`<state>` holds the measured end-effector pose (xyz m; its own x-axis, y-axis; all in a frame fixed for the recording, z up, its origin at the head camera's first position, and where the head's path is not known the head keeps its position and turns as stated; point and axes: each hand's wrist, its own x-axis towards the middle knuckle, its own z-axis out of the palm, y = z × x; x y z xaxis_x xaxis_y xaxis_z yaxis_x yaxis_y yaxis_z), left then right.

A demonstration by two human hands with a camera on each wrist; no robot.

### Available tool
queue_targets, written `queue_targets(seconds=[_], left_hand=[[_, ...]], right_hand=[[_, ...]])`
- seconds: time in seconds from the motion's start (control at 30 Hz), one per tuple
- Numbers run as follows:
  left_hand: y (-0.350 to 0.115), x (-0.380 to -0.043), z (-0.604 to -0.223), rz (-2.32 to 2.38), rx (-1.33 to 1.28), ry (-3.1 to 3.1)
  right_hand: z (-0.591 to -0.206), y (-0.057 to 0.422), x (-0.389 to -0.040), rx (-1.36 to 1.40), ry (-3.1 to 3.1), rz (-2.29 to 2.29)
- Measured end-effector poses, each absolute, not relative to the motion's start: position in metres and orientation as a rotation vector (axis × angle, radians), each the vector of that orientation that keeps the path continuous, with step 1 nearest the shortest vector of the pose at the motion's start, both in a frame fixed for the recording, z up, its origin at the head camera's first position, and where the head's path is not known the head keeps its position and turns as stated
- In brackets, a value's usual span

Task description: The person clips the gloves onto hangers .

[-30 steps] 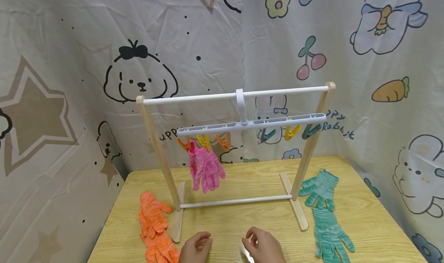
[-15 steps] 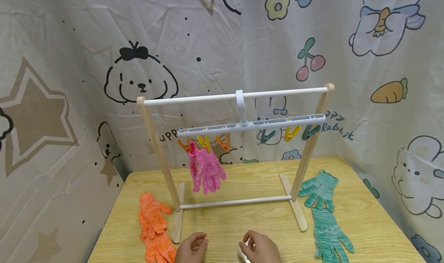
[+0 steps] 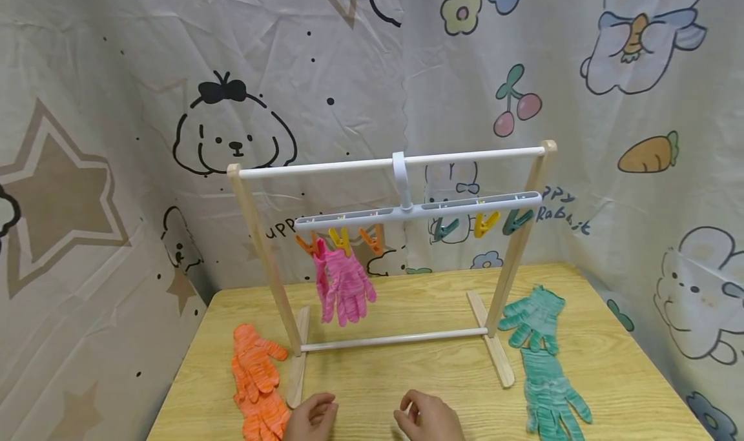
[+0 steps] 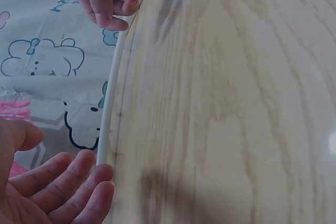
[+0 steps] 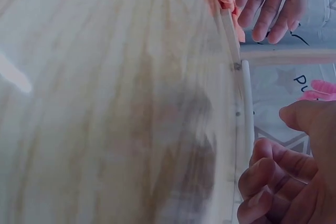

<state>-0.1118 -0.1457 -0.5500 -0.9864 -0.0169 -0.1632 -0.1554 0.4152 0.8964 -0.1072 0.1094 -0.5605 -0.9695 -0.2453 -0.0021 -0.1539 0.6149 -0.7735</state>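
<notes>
Left hand (image 3: 312, 418) and right hand (image 3: 430, 418) apart at near side of desk (image 3: 401, 373), each grip relaxed and empty, fingers loosely curled. Orange gloves (image 3: 257, 367) lie on desk, near left hand; green gloves (image 3: 546, 379) lie right of rack (image 3: 508, 270). Pink gloves (image 3: 349, 286) hang from clips (image 3: 340, 240) on left half of white hanger (image 3: 465, 205), far of hands.

Head view forward-down over table (image 3: 378, 379)

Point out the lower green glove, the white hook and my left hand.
Lower green glove (image 3: 546, 383): head view, body above the fingers.
White hook (image 3: 402, 184): head view, stem.
Left hand (image 3: 308, 419): head view, middle.
</notes>
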Motion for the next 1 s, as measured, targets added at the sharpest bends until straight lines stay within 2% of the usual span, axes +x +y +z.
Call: queue_targets(seconds=[0.33, 0.67, 0.8, 1.0], left_hand=[[-0.152, -0.105, -0.547, 1.62, -0.3, 2.586], [-0.171, -0.106, -0.563, 1.581, -0.398, 2.546], [-0.179, -0.106, -0.559, 1.598, -0.492, 2.546], [-0.192, -0.108, -0.549, 1.62, -0.481, 2.704]], right_hand=[[-0.568, 0.106, -0.107, -0.333, 2.716, -1.284], [-0.565, 0.1, -0.106, -0.359, 2.723, -1.296], [-0.562, 0.098, -0.107, -0.375, 2.727, -1.307], [-0.561, 0.093, -0.108, -0.386, 2.745, -1.288]])
